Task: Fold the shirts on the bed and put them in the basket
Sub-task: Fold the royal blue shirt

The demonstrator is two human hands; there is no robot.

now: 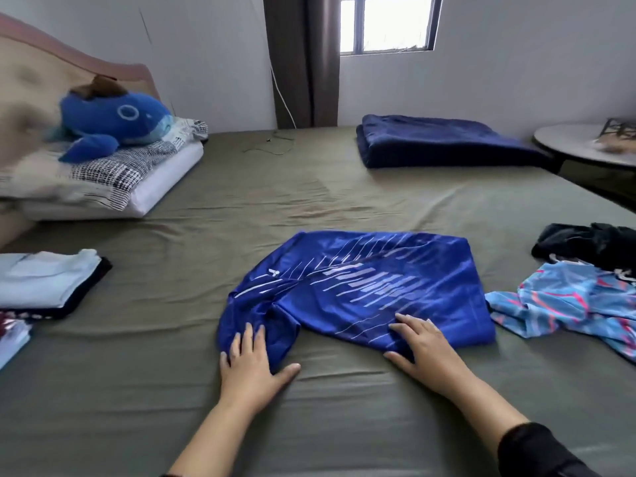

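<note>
My left hand (248,364) lies flat with fingers straight on the near left corner of the blue shirt (361,287), thumb out on the bed (241,208). My right hand (425,349) presses the shirt's near edge, fingers spread and straight. The shirt lies partly folded mid-bed, white streaks facing up. To its right lies a light-blue shirt (564,301), crumpled, with a black garment (592,244) behind it. A folded stack (48,280) sits at the left. A navy blanket (437,141) lies folded far back.
</note>
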